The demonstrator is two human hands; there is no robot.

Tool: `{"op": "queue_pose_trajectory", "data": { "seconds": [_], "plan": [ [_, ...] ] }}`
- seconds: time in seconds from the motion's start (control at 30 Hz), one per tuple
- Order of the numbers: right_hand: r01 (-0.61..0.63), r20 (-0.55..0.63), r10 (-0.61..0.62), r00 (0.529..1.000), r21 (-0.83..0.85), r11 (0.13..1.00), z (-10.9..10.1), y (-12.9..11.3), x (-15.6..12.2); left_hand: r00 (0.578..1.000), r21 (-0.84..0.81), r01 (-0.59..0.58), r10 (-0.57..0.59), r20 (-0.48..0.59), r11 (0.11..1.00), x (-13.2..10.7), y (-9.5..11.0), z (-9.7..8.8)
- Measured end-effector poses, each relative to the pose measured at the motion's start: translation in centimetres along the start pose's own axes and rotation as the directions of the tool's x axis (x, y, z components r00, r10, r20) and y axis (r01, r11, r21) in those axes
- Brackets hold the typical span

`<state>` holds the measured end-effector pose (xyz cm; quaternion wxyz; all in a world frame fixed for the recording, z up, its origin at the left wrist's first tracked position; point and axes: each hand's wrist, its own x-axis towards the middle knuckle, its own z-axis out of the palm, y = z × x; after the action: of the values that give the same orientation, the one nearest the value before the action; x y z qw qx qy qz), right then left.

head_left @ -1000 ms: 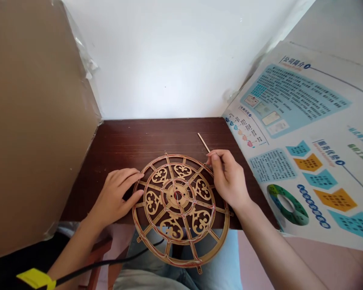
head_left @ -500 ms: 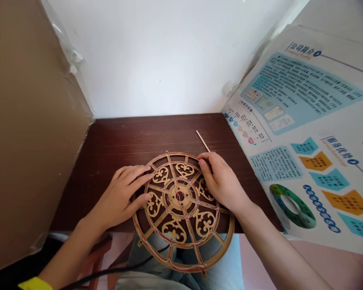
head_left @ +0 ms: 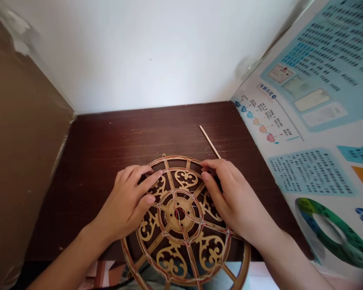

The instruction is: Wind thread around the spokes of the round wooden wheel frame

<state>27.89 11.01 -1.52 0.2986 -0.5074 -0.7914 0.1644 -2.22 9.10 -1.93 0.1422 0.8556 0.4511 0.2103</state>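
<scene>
A round tan wooden frame (head_left: 199, 216), like a wheel with spokes and scrollwork panels, lies flat and overhangs the table's near edge. Thin red and white wires (head_left: 187, 243) run along its rings and spokes and into the hub. My left hand (head_left: 131, 197) rests on the upper left of the frame with fingers spread. At the upper right rim, my right hand (head_left: 230, 193) has its thumb and forefinger curled in over the outer ring. What lies between those fingertips is partly hidden. A thin pale stick (head_left: 209, 140) lies on the table just beyond my right hand.
The dark brown table (head_left: 124, 137) is bounded by a white wall (head_left: 151, 80) behind, a brown panel (head_left: 21, 112) on the left and a printed poster board (head_left: 308, 169) on the right. My lap shows below the table's near edge.
The view has moved closer and tilted, so the frame appears larger and lower. Both hands keep their places on it, with small shifts of the fingers.
</scene>
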Motion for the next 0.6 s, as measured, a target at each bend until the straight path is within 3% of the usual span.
{"op": "queue_pose_trajectory", "data": {
  "seconds": [0.27,0.6],
  "plan": [
    [-0.049,0.058,0.049,0.997,0.002,0.999,-0.7,-0.3,-0.4,0.992,-0.203,0.126,-0.121,0.035,0.971,-0.3,0.3,-0.4],
    [-0.022,0.093,0.021,0.995,0.008,1.000,-1.0,-0.7,-0.2,0.978,-0.179,0.209,-0.206,0.032,0.961,0.3,0.9,-1.2]
  ]
}}
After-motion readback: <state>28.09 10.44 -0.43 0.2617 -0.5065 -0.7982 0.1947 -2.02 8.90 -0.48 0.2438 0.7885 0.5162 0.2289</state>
